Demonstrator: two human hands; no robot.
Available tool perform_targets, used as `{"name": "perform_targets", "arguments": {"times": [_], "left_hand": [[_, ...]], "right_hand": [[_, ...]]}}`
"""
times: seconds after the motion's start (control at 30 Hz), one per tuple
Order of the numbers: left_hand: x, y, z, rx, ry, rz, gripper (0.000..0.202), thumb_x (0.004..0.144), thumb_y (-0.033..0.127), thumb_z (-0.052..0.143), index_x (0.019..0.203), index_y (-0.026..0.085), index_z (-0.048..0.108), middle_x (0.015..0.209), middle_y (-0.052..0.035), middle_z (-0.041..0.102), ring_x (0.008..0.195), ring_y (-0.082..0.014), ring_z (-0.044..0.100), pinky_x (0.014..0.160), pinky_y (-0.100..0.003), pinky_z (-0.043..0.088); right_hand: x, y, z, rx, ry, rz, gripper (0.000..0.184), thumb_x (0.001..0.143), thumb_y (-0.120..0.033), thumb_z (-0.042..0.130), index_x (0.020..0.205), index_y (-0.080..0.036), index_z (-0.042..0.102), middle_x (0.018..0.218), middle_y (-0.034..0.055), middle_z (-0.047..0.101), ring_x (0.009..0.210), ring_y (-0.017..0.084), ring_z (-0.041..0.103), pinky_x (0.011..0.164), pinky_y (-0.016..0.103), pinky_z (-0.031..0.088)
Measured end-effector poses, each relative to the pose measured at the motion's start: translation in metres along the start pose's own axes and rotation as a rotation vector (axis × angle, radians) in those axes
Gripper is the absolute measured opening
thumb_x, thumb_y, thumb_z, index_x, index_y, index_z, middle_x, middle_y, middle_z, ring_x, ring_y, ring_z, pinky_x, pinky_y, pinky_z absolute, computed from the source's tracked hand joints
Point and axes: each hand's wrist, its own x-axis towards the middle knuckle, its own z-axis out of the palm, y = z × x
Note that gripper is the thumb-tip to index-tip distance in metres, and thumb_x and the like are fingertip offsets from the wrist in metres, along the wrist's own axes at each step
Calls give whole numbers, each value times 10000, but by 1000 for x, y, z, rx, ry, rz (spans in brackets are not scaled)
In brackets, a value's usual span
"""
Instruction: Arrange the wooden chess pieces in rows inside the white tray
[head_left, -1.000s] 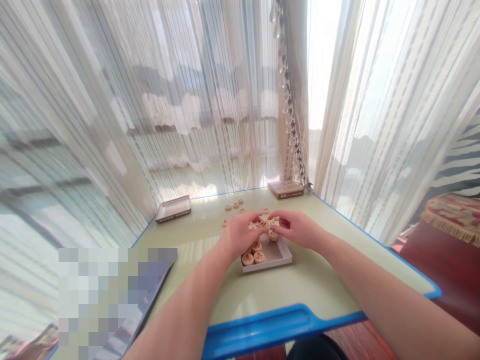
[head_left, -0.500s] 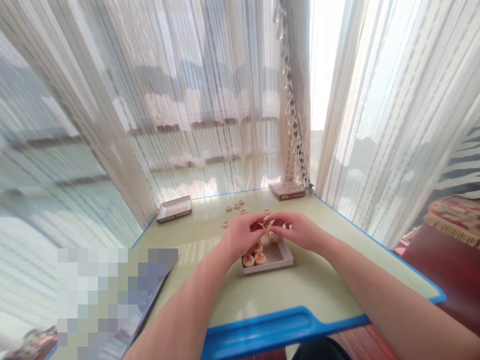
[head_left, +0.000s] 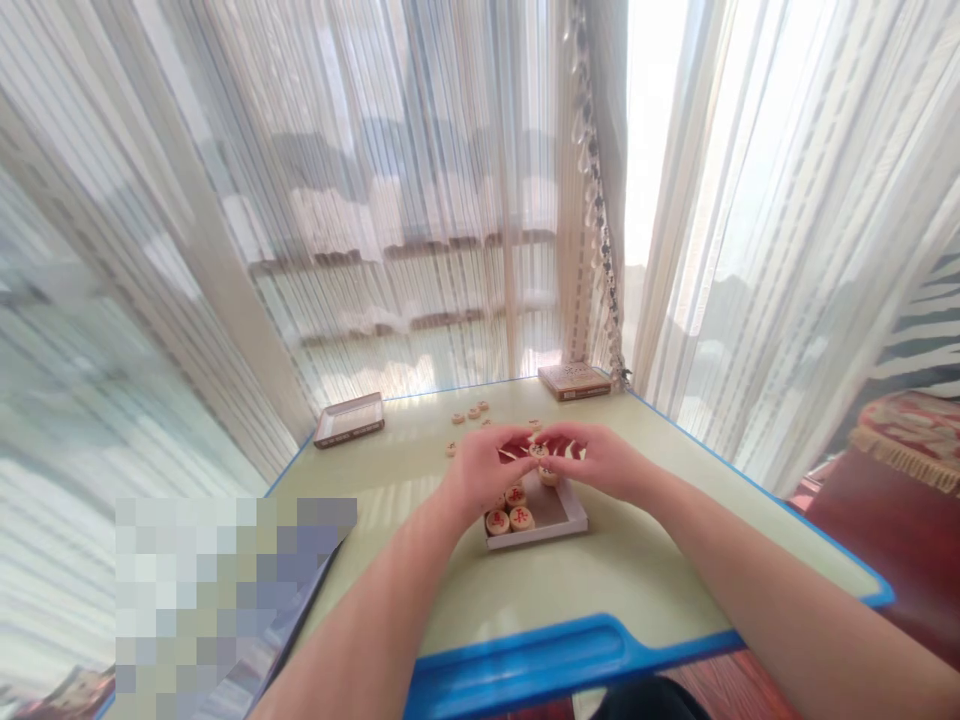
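Note:
Both my hands meet above a shallow white box on a pale green table. The box holds several round wooden chess pieces with red marks. My left hand has its fingers curled, with fingertips touching those of my right hand. Between the fingertips sits one round piece, pinched from both sides. Another piece lies just under my right hand inside the box.
Several loose pieces lie farther back on the table. A flat tray-like box half rests at the far left, a printed box at the far corner. Sheer curtains surround the table. A blue rim edges the near side.
The hands have drawn closer together over the box and a piece is raised a little between the fingertips. The view has tilted slightly.

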Motion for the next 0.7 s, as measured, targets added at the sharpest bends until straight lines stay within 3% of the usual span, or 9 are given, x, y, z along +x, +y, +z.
{"name": "perform_targets", "arguments": {"times": [0.17, 0.3, 0.5, 0.7], "left_hand": [[-1, 2, 1, 6, 2, -16, 284, 703, 240, 614, 972, 152, 646, 867, -54, 684, 767, -149, 635, 710, -257, 532], [0, -2, 0, 16, 72, -28, 283, 715, 227, 587, 982, 147, 636, 911, -60, 673, 792, -146, 626, 707, -249, 528], [1, -6, -4, 57, 132, -29, 241, 728, 216, 548, 942, 147, 636, 863, -41, 673, 756, -131, 616, 683, -237, 515], [-1, 2, -1, 136, 112, -9, 189, 734, 224, 525, 839, 175, 674, 756, -12, 677, 674, -116, 599, 635, -218, 480]], "right_hand": [[-1, -1, -5, -39, -12, 10, 249, 723, -349, 575, 907, -198, 650, 780, 22, 656, 719, 151, 572, 619, 260, 426], [-4, -5, -12, -76, -28, 31, 251, 695, -349, 594, 892, -201, 645, 850, 30, 640, 755, 157, 553, 634, 257, 422], [-12, -10, -12, -239, -234, 45, 198, 672, -286, 589, 850, -238, 661, 662, -24, 529, 603, 111, 471, 556, 227, 362], [-15, -9, -11, -261, -376, 140, 226, 666, -346, 602, 863, -261, 672, 572, -43, 476, 514, 90, 398, 479, 220, 289]]}}
